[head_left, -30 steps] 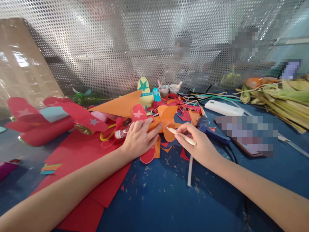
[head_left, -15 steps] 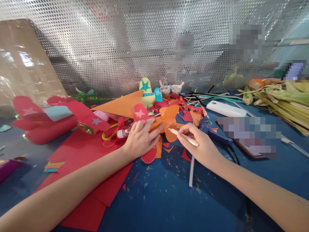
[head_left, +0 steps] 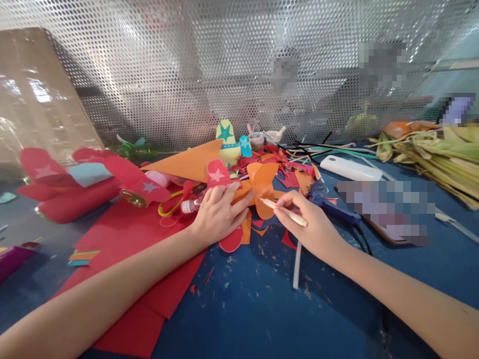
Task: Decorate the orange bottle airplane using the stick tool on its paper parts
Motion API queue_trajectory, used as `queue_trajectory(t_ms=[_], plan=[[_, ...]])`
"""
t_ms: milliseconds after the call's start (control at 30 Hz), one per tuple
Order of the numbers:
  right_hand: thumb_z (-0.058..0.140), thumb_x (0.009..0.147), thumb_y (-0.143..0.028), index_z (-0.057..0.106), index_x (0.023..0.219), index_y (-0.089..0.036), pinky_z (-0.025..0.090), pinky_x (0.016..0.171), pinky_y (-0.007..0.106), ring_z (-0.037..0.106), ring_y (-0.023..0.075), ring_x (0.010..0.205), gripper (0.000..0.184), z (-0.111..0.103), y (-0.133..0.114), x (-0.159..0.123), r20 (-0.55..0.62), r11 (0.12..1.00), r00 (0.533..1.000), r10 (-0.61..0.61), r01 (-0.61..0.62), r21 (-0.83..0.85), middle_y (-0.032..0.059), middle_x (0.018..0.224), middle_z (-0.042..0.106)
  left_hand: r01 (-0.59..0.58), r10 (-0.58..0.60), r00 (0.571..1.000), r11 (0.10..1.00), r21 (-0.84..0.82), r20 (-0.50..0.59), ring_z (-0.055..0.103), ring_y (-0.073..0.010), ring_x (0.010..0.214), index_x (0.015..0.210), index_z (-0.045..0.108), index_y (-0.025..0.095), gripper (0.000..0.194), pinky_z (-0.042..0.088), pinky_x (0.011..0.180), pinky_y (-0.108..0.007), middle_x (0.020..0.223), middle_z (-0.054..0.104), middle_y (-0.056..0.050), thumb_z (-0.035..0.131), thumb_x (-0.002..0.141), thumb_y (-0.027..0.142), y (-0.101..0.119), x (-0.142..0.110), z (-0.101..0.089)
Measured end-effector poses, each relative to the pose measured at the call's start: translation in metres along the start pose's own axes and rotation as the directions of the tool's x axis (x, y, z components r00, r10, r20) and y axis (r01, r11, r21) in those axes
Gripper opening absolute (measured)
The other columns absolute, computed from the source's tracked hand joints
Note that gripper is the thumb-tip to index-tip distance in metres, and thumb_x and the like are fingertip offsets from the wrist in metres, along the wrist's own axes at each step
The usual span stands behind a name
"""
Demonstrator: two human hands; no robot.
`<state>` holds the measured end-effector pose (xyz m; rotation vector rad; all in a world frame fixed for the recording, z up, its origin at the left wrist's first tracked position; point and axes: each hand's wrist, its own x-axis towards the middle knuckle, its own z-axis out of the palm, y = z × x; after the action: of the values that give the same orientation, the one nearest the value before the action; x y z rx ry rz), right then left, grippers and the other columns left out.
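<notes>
My left hand (head_left: 219,214) lies flat, fingers spread, on an orange and red paper plane model (head_left: 239,192), pressing it to the blue table (head_left: 262,309). My right hand (head_left: 312,224) pinches a thin cream stick (head_left: 284,212) like a pen. The stick's tip touches the model's orange paper propeller (head_left: 262,189). A small clear bottle with a white cap (head_left: 190,204) lies just left of my left hand's fingers.
A finished red paper plane (head_left: 78,187) sits at the left on red paper sheets (head_left: 123,249). Orange paper (head_left: 189,162), paper scraps, a yellow star model (head_left: 226,142), a blue glue gun (head_left: 329,204), a white case (head_left: 350,168), corn husks (head_left: 437,149) and a perforated metal screen (head_left: 224,60) surround the work.
Almost nothing has moved: both hands keep their hold, and the view has shifted slightly since a second ago.
</notes>
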<state>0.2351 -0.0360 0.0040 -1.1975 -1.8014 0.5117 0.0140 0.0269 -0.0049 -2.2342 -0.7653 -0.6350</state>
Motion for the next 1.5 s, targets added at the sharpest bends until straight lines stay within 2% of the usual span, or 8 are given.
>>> queue_trajectory(t_ms=[1500], plan=[[0.051, 0.09, -0.031, 0.051, 0.084, -0.022, 0.046, 0.06, 0.026, 0.061, 0.0144, 0.067, 0.011, -0.0016, -0.0029, 0.0005, -0.001, 1.0, 1.0, 0.01, -0.01, -0.024, 0.0018, 0.081, 0.064, 0.007, -0.007, 1.0, 1.0, -0.01, 0.003, 0.051, -0.0263, 0.088, 0.121, 0.062, 0.027, 0.033, 0.044, 0.074, -0.039, 0.12, 0.06, -0.013, 0.054, 0.09, 0.034, -0.0004, 0.0007, -0.0013]])
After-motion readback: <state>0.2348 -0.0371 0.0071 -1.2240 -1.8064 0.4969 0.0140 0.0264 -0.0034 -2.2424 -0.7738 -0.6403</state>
